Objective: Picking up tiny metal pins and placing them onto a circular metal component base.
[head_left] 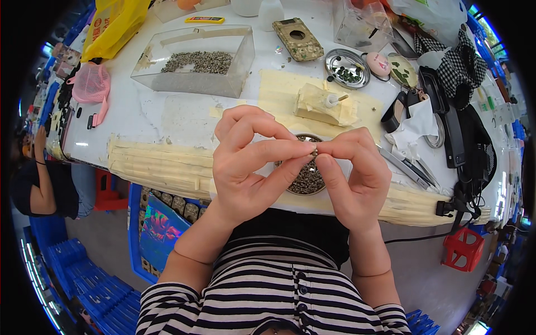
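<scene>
My left hand and my right hand meet fingertip to fingertip over the table's front part. Each pinches with thumb and index finger. A tiny brownish-grey piece shows between the fingertips, too small to tell its kind. Beneath them stands a round dish of small brownish-grey metallic-looking bits, partly covered by my fingers. Just beyond my hands, a tape-covered block carries a small white-based peg.
A clear bin of similar bits stands back left. Around it lie a camouflage-patterned box, a round tin with dark green pieces, and a pink mesh item. Tweezers, black straps and cables crowd the right. Another person sits left.
</scene>
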### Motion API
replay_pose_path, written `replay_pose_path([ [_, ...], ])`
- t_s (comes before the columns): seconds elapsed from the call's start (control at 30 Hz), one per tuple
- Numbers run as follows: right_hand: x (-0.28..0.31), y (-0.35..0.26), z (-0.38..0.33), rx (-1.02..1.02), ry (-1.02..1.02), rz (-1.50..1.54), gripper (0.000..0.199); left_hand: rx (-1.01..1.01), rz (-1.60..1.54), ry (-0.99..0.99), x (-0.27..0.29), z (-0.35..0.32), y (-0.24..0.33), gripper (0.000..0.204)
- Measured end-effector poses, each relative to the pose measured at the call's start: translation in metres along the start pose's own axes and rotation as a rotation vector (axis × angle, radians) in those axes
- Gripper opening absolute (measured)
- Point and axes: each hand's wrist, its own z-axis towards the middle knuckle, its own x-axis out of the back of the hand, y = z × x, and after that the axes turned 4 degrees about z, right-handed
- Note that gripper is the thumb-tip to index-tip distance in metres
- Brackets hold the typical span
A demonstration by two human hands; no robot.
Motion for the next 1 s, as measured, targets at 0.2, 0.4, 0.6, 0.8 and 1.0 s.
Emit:
replay_pose_path([
  [0.2, 0.0011, -0.0009, -0.0004, -0.120, -0.043, 0.136, 0.007, 0.002, -0.007, -0.009, -0.0007, -0.0002, 0.0003, 0.029],
  [0.4, 0.0025, -0.0020, 0.0009, -0.146, -0.048, 0.180, 0.004, 0.008, -0.012, -0.028, -0.0005, 0.0001, 0.0011, 0.028],
  [0.6, -0.0004, -0.0012, 0.0014, 0.008, 0.021, 0.002, 0.010, 0.013, 0.001, -0.013, -0.0007, 0.0002, 0.0018, 0.026],
  [0.8, -0.0009, -0.0019, 0.0013, 0.125, 0.083, -0.081, 0.016, 0.028, 0.004, 0.022, -0.0013, -0.0006, 0.0002, 0.025],
  [1.0, -0.0011, 0.0007, 0.0013, 0.116, 0.059, -0.111, 0.017, 0.009, -0.005, 0.017, -0.0009, 0.0000, -0.0008, 0.026],
])
